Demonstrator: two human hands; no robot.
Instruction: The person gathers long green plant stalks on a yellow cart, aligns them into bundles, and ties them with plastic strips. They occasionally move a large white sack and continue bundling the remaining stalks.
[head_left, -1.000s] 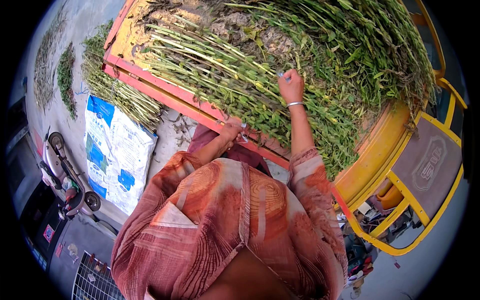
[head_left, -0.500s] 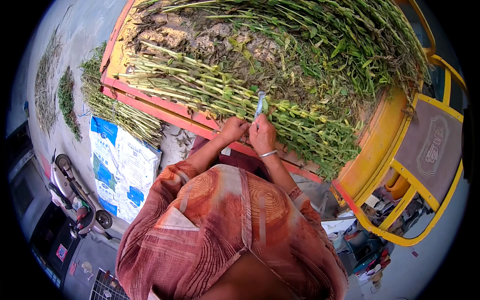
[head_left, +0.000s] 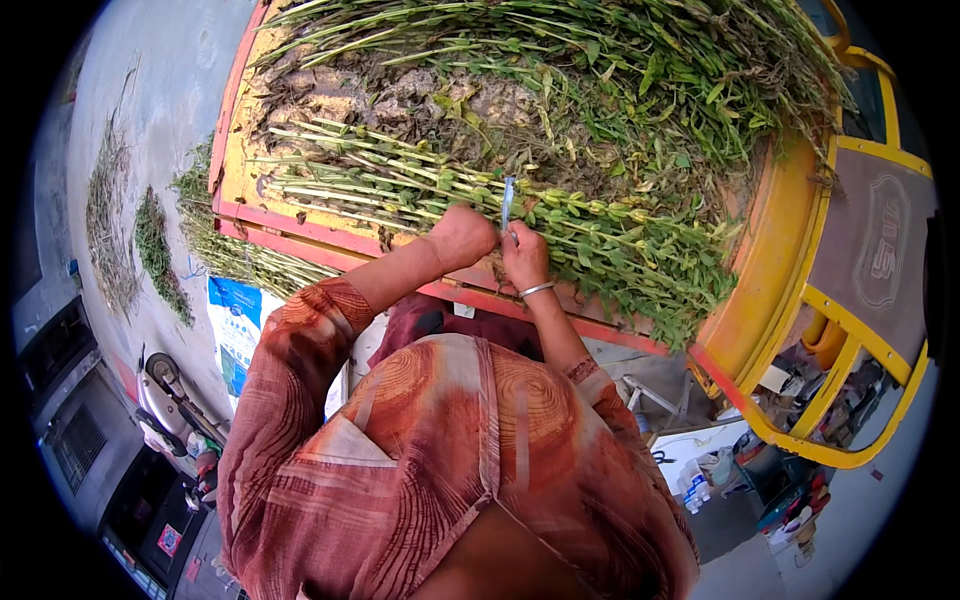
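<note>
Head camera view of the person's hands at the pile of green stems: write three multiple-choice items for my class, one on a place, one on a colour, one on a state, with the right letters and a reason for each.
1. Where do the green stems lie?
A. in a yellow cart bed with a red edge
B. in a blue bucket
C. on a white sheet

2. What colour is the thin strip held upright between the hands?
A. black
B. pale blue-white
C. orange

3. How are the two hands placed?
A. far apart
B. both in pockets
C. close together at the stems

Answers:
1 A: the stems rest in the cart bed, yellow inside, red along its near edge.
2 B: the strip looks pale blue-white against the green.
3 C: the left hand and right hand meet at the strip over the stems.
</note>
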